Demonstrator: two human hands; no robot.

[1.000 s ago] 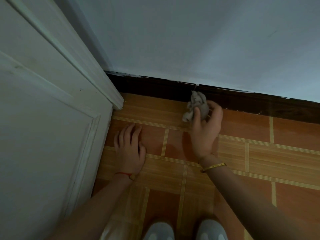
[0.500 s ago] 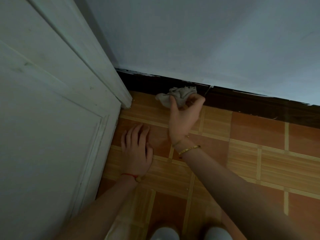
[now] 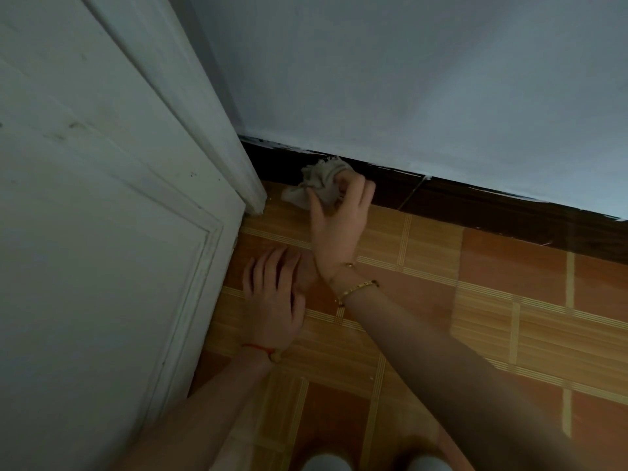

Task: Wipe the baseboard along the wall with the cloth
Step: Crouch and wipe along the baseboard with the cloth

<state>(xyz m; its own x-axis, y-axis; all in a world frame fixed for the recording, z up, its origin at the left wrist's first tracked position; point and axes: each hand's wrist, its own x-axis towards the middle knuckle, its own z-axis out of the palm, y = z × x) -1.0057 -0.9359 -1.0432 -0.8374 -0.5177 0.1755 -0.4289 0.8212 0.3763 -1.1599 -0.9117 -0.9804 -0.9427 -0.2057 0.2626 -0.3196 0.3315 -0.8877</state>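
— Crouching by the corner, is the person working with both hands?

— Only one is doing the wiping. The right hand (image 3: 339,219) is pinching a crumpled pale grey cloth (image 3: 321,185) between thumb and curled fingers, and it is pressing the bundle against the dark brown baseboard (image 3: 475,205) running along the foot of the pale blue-white painted wall (image 3: 407,79).

— Where is the cloth sitting, exactly?

— Just ahead of the knuckles, bunched at the fingertips, with its upper folds touching the baseboard and a loose tail hanging toward the thumb side, just above the orange and tan tiled floor (image 3: 509,317). It is lying near the end of the baseboard, close to the white panelled wooden door (image 3: 102,266), whose lower corner is standing just beyond that tail.

— And the other hand?

— The left hand (image 3: 275,300) is lying flat on the tiles, palm down, fingers straight and slightly spread, holding nothing. It is resting just behind and to the thumb side of the right wrist, beside the door's edge.

— Is anything on the wrists?

— A thin gold bangle (image 3: 356,288) is circling the right wrist, and a red string bracelet (image 3: 260,350) is showing on the left one.
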